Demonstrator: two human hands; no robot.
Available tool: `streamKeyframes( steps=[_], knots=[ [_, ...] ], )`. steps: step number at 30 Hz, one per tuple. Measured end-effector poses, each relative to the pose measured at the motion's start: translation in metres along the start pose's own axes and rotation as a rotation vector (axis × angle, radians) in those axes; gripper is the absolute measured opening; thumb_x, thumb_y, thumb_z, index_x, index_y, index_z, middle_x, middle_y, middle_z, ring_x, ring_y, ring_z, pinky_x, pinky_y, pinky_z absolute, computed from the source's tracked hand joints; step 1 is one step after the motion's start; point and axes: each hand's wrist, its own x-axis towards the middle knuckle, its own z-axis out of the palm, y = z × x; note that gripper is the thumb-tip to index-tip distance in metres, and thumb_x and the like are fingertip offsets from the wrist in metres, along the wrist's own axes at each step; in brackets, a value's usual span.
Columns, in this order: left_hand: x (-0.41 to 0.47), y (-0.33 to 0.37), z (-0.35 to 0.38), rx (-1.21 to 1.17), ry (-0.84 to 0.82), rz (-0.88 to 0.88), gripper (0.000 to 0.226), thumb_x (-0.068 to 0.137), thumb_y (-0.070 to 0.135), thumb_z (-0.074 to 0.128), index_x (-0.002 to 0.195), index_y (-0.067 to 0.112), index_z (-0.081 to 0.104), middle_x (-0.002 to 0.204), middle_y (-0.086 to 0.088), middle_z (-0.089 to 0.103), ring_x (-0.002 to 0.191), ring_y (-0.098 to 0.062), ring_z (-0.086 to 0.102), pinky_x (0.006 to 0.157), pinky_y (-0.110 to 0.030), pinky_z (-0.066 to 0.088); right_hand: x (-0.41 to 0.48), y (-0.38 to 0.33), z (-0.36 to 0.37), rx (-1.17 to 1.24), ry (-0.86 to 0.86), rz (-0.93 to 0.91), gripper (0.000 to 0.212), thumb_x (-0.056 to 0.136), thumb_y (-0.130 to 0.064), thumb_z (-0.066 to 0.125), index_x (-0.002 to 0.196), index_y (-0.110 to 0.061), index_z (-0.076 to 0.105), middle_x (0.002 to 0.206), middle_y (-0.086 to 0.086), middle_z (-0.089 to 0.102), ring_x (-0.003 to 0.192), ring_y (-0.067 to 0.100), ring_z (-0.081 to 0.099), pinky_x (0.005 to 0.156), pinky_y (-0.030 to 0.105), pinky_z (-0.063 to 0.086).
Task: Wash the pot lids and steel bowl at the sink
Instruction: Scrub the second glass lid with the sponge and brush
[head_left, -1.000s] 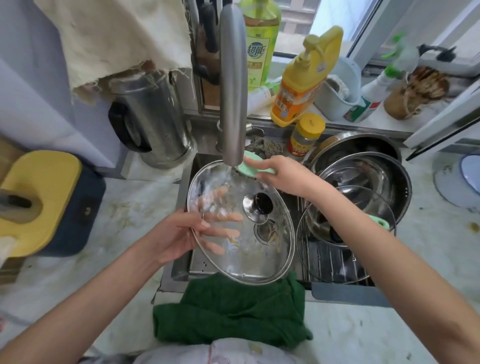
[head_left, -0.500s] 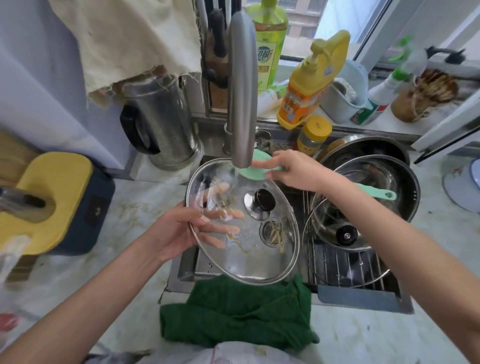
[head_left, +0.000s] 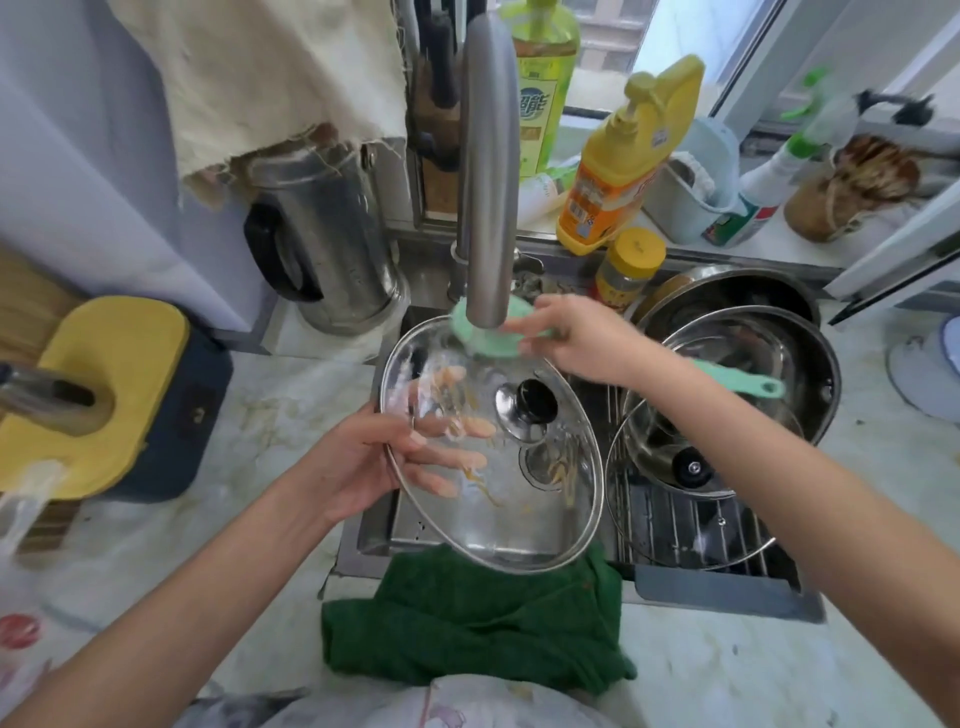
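While the left hand (head_left: 363, 462) holds a glass pot lid (head_left: 493, 509) tilted above the sink (head_left: 374, 535), thumb on its rim and fingers spread beneath the glass, the right hand's (head_left: 582, 338) fingers are clamped on a green brush (head_left: 498, 345), its head against the lid's far edge under the faucet (head_left: 491, 171). Rightward, a second lid (head_left: 691, 467) leans by a steel bowl (head_left: 815, 374).

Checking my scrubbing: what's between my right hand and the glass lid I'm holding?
Head view: the green brush, its head on the far edge of the glass lid below the faucet, its handle in the right hand.
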Motion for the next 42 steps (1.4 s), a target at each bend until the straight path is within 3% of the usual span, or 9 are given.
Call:
streamKeyframes(
  steps=[5, 9, 13, 19, 24, 34, 37, 39, 42],
  knots=[
    [0.0, 0.0, 0.004, 0.014, -0.021, 0.004, 0.079, 0.055, 0.002, 0.061, 0.133, 0.013, 0.05, 0.118, -0.031, 0.063, 0.096, -0.043, 0.067, 0.058, -0.038, 0.061, 0.003, 0.005, -0.007, -0.105, 0.034, 0.076, 0.049, 0.096, -0.02, 0.054, 0.128, -0.055, 0.042, 0.117, 0.003, 0.061, 0.118, 0.028, 0.055, 0.082, 0.034, 0.049],
    [0.003, -0.001, 0.006, 0.005, 0.005, -0.012, 0.062, 0.055, -0.004, 0.057, 0.117, -0.001, 0.052, 0.113, -0.029, 0.066, 0.095, -0.043, 0.068, 0.055, -0.037, 0.06, -0.005, -0.017, 0.003, 0.066, -0.025, -0.055, 0.05, 0.093, -0.016, 0.057, 0.126, -0.053, 0.051, 0.111, -0.009, 0.064, 0.102, 0.0, 0.058, 0.08, 0.031, 0.051],
    [0.002, -0.001, 0.011, 0.037, 0.009, 0.019, 0.048, 0.067, -0.011, 0.045, 0.112, 0.004, 0.053, 0.091, -0.014, 0.074, 0.093, -0.039, 0.069, 0.058, -0.036, 0.06, 0.002, -0.005, -0.001, -0.047, 0.083, 0.044, 0.048, 0.094, -0.019, 0.056, 0.126, -0.053, 0.048, 0.124, 0.009, 0.062, 0.112, 0.025, 0.057, 0.082, 0.038, 0.049],
    [0.005, 0.0, 0.011, 0.019, -0.005, 0.021, 0.074, 0.058, -0.003, 0.056, 0.13, 0.015, 0.05, 0.107, -0.024, 0.069, 0.104, -0.045, 0.062, 0.062, -0.038, 0.061, 0.001, -0.012, -0.005, -0.054, 0.073, 0.02, 0.051, 0.093, -0.018, 0.056, 0.12, -0.058, 0.043, 0.126, 0.005, 0.062, 0.121, 0.025, 0.054, 0.093, 0.04, 0.049],
    [0.003, 0.0, 0.011, -0.018, 0.019, 0.015, 0.066, 0.057, -0.003, 0.059, 0.122, 0.001, 0.049, 0.116, -0.03, 0.062, 0.095, -0.042, 0.068, 0.06, -0.038, 0.061, 0.0, -0.019, 0.003, 0.029, 0.051, -0.028, 0.044, 0.093, -0.022, 0.057, 0.124, -0.052, 0.056, 0.113, 0.002, 0.064, 0.097, 0.016, 0.061, 0.074, 0.035, 0.048],
    [0.003, 0.002, 0.026, 0.029, -0.008, 0.022, 0.045, 0.07, -0.012, 0.044, 0.11, 0.008, 0.053, 0.079, -0.016, 0.072, 0.082, -0.036, 0.072, 0.055, -0.032, 0.06, 0.002, -0.017, 0.006, 0.009, 0.13, 0.038, 0.042, 0.093, -0.026, 0.057, 0.119, -0.058, 0.05, 0.119, -0.001, 0.063, 0.108, 0.023, 0.06, 0.083, 0.037, 0.05],
    [0.006, 0.003, 0.025, 0.032, 0.04, 0.021, 0.04, 0.083, -0.016, 0.034, 0.107, 0.009, 0.055, 0.071, -0.012, 0.071, 0.076, -0.031, 0.073, 0.054, -0.031, 0.058, -0.006, -0.026, 0.013, 0.074, 0.088, -0.045, 0.047, 0.092, -0.024, 0.059, 0.122, -0.06, 0.05, 0.101, -0.017, 0.061, 0.088, -0.004, 0.06, 0.07, 0.025, 0.05],
    [0.007, 0.002, 0.023, 0.022, 0.037, 0.015, 0.044, 0.075, -0.012, 0.046, 0.114, 0.005, 0.053, 0.093, -0.022, 0.072, 0.089, -0.036, 0.071, 0.059, -0.034, 0.059, -0.003, -0.023, 0.012, 0.036, 0.101, -0.04, 0.046, 0.092, -0.022, 0.059, 0.123, -0.056, 0.052, 0.084, -0.02, 0.052, 0.079, -0.01, 0.055, 0.06, 0.021, 0.039],
    [0.007, 0.001, 0.021, 0.031, 0.033, -0.015, 0.073, 0.061, -0.005, 0.055, 0.131, 0.009, 0.046, 0.117, -0.029, 0.064, 0.103, -0.046, 0.064, 0.063, -0.037, 0.061, -0.004, -0.014, 0.015, 0.059, 0.148, 0.006, 0.044, 0.093, -0.023, 0.058, 0.124, -0.053, 0.053, 0.1, 0.003, 0.063, 0.092, 0.021, 0.06, 0.068, 0.035, 0.046]
  ],
)
